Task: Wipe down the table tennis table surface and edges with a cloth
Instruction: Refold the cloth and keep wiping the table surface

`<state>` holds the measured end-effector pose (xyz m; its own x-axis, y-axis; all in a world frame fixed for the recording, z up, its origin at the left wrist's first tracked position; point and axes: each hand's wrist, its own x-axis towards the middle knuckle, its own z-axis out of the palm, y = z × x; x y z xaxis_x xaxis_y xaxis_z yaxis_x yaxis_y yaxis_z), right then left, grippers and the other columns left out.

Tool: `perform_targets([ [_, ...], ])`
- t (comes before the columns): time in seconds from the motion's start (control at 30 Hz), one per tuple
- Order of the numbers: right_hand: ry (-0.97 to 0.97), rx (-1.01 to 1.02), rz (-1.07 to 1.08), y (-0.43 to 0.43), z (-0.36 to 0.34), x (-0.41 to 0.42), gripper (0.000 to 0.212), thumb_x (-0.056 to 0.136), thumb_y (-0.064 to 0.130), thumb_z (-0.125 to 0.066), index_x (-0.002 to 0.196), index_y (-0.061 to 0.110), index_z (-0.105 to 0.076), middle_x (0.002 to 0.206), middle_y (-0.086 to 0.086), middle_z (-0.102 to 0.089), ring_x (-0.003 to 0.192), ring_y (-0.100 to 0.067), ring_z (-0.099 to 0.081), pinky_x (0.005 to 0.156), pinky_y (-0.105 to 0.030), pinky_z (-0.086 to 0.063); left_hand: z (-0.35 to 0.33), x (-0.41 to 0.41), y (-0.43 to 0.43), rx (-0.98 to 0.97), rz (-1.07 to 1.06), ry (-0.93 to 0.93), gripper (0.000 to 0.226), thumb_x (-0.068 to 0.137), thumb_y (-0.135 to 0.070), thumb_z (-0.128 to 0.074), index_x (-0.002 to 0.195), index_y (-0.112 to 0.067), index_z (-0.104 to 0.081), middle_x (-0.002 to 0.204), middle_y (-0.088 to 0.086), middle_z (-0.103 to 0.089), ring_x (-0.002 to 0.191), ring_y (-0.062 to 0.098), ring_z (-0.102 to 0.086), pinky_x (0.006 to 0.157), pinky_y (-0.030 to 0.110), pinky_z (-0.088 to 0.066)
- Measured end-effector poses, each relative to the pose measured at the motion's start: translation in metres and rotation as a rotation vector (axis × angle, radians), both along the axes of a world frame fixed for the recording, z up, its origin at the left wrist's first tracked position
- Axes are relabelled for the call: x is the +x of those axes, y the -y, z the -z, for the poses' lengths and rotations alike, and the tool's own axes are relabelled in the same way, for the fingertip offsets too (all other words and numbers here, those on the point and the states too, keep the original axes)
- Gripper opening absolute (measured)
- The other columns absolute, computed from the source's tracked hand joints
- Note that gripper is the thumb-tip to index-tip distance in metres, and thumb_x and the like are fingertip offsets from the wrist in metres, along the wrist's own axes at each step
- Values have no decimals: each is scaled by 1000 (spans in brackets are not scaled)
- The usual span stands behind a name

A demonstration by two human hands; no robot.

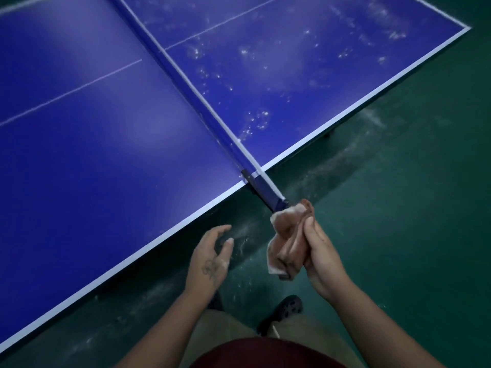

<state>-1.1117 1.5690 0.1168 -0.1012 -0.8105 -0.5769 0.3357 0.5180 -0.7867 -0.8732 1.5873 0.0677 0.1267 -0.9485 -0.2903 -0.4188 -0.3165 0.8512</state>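
Nearest: dark red shirt at btm edge, tan shorts above it, one dark shoe on the green floor. Both forearms reach fwd from there.

Left grip: back of hand up w/ a tattoo on it, fingers loosely curled, holding nothing. It hangs over the floor just off the near edge of the surface, not touching it.

Right grip: fingers wrapped round a bunched pinkish-brown cloth, thumb side up. The cloth is off the surface, out over the floor. Its top end sits at the outer end of the net, where the net overhangs the near edge. Looks like contact, can't be sure.

Floor under the hands has whitish scuffs.

Farther out: blue surface w/ white border & thin centre line, net running diag across it. Half left of the net looks smooth, just glare patches. Half right of the net is covered in white specks & smears, thickest close to the net and toward the far corner.
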Motion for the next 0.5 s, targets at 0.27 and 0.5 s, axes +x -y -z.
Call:
perform_targets([
  [0.27,362,113,151,-7,-48,-94,52,104,47,-56,136,9,-70,130,-21,-74,119,-35,-74,97,-48,-63,-79,-144,11,106,73,-397,43,103,-54,-61,141,-34,-66,130,-16,-75,123,5,-70,107,31,-57],
  [0.5,271,141,132,-3,-48,-151,73,104,67,-44,128,6,-76,129,-22,-75,122,-39,-72,111,-55,-52,-89,-197,14,119,-15,-505,63,95,0,-80,147,-24,-54,107,11,-82,106,28,-79,92,39,-66],
])
